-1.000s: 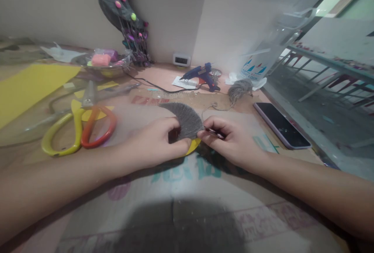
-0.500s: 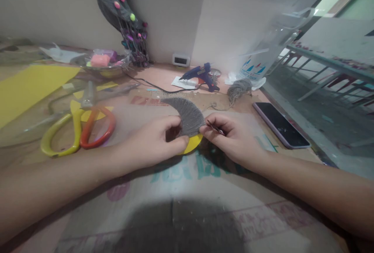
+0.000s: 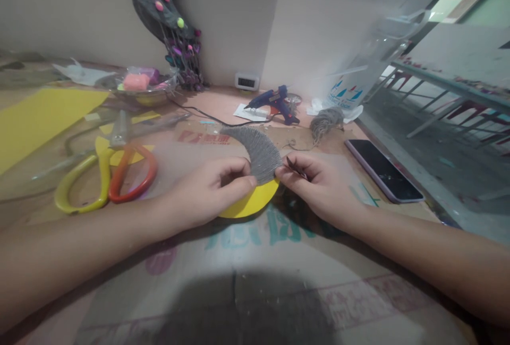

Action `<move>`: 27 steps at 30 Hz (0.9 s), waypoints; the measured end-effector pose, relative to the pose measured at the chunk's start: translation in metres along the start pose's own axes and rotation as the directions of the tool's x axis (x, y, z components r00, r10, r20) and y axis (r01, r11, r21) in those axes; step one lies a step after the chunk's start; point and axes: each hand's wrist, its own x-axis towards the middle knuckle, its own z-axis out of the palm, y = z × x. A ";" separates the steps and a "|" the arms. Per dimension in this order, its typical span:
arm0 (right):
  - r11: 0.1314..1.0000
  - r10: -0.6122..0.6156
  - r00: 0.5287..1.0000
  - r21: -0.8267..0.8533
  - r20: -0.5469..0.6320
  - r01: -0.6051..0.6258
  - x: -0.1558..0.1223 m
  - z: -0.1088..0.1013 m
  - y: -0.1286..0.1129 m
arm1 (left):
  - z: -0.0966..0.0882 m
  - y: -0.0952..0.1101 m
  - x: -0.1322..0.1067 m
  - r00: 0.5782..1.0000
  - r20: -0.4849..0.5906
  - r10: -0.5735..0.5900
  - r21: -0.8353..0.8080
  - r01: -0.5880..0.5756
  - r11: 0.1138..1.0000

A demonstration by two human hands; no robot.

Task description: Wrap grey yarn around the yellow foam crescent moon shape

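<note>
Along the table's (image 3: pixel 221 100) left side, orange-and-yellow scissors (image 3: pixel 105 175) lie close to the left forearm (image 3: pixel 99 244), which could nudge them if it swings outward. The left hand (image 3: pixel 211 188), thumb and fingers curled narrow, grips the yellow crescent (image 3: pixel 255 204), part-wrapped in grey yarn (image 3: pixel 265 156), between both hands; slack there might let the wrapping slip. The right hand (image 3: pixel 319 186) pinches its right edge, also holding a thin dark item (image 3: pixel 292 164), unidentifiable. Farther right sit a yarn ball (image 3: pixel 326 122) and a phone (image 3: pixel 384 171).

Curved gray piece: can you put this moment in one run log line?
left hand: gripping curved piece | right hand: at its right edge, holding small dark object | glue gun: beyond piece
</note>
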 end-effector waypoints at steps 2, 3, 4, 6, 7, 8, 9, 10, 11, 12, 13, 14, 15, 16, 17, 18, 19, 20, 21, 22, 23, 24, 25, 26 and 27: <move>1.000 -0.002 1.000 0.014 -0.004 0.002 0.000 0.000 0.001 | 0.000 0.000 0.000 1.000 -0.008 0.004 0.018 -0.004 1.000; 1.000 -0.002 1.000 0.020 -0.007 0.002 0.000 0.000 0.001 | 0.000 0.001 0.000 1.000 -0.012 0.010 0.025 -0.010 1.000; 1.000 -0.001 1.000 0.023 -0.011 0.001 0.000 0.000 0.002 | 0.000 0.000 0.000 1.000 -0.013 0.014 0.027 -0.014 1.000; 1.000 0.000 1.000 0.020 -0.017 0.001 0.000 0.000 0.002 | 0.001 0.000 0.000 1.000 -0.013 0.016 0.030 -0.016 0.999; 1.000 0.000 1.000 0.012 -0.018 0.000 0.000 0.000 0.002 | 0.001 -0.001 -0.001 1.000 -0.012 0.015 0.035 -0.015 0.999; 1.000 0.000 1.000 0.003 -0.019 0.000 0.000 -0.001 0.002 | 0.002 -0.001 -0.001 1.000 -0.013 0.014 0.041 -0.014 0.999; 1.000 -0.001 1.000 -0.005 -0.018 0.001 0.000 -0.001 0.002 | 0.002 -0.002 -0.001 1.000 -0.015 0.012 0.050 -0.011 0.999; 1.000 -0.002 1.000 -0.010 -0.017 0.002 -0.001 -0.001 0.002 | 0.002 -0.002 -0.001 1.000 -0.017 0.011 0.062 -0.010 0.998; 1.000 -0.004 1.000 -0.011 -0.013 0.004 -0.001 -0.001 0.002 | 0.002 -0.002 -0.001 1.000 -0.018 0.014 0.075 -0.012 0.997; 1.000 -0.007 1.000 -0.010 -0.012 0.007 -0.001 -0.001 0.002 | 0.002 -0.002 -0.001 1.000 -0.018 0.017 0.089 -0.015 0.996; 1.000 -0.012 1.000 -0.011 -0.010 0.012 -0.001 0.000 0.002 | 0.002 -0.002 -0.001 1.000 -0.019 0.022 0.101 -0.020 0.995; 1.000 -0.019 1.000 -0.013 -0.008 0.019 0.000 0.000 0.001 | 0.002 -0.002 -0.002 1.000 -0.017 0.025 0.112 -0.023 0.993; 1.000 -0.024 1.000 -0.019 -0.007 0.024 0.000 0.000 0.001 | 0.002 -0.001 -0.002 0.999 -0.017 0.030 0.120 -0.028 0.992; 0.999 -0.029 1.000 -0.027 -0.006 0.029 0.000 0.000 0.001 | 0.002 -0.001 -0.002 0.999 -0.019 0.034 0.125 -0.031 0.992; 0.999 -0.033 0.999 -0.034 -0.006 0.033 0.000 0.000 0.001 | 0.002 0.000 -0.002 0.999 -0.022 0.036 0.129 -0.033 0.991; 0.999 -0.036 0.999 -0.040 -0.007 0.036 0.000 0.001 0.001 | 0.002 0.000 -0.002 0.999 -0.024 0.038 0.130 -0.034 0.991; 0.998 -0.036 0.999 -0.045 -0.006 0.035 0.000 0.001 0.001 | 0.002 0.001 -0.002 0.999 -0.025 0.038 0.129 -0.035 0.991; 0.998 -0.034 0.999 -0.049 -0.004 0.034 0.000 0.001 0.001 | 0.002 0.001 -0.002 0.999 -0.021 0.038 0.128 -0.035 0.991; 0.998 -0.034 0.999 -0.052 -0.002 0.034 0.000 0.001 0.001 | 0.002 0.001 -0.002 0.999 -0.018 0.039 0.126 -0.036 0.991; 0.998 -0.035 0.999 -0.056 -0.001 0.035 0.000 0.001 0.001 | 0.002 0.001 -0.002 0.999 -0.016 0.037 0.123 -0.035 0.992; 0.998 -0.033 0.999 -0.059 0.002 0.033 0.000 0.000 0.001 | 0.002 0.001 -0.002 0.999 -0.015 0.037 0.122 -0.035 0.992; 0.998 -0.031 1.000 -0.059 0.004 0.031 -0.001 0.000 0.001 | 0.003 0.000 -0.002 0.999 -0.018 0.036 0.123 -0.034 0.992; 0.998 -0.027 1.000 -0.054 0.004 0.027 -0.001 0.000 0.001 | 0.003 0.000 -0.002 0.999 -0.021 0.036 0.119 -0.033 0.992; 0.999 -0.022 1.000 -0.045 0.002 0.022 -0.001 0.000 0.001 | 0.003 0.000 -0.002 0.999 -0.020 0.037 0.108 -0.035 0.994; 0.999 -0.016 1.000 -0.034 -0.002 0.016 -0.001 0.000 0.001 | 0.003 -0.001 -0.002 0.999 -0.015 0.042 0.087 -0.040 0.995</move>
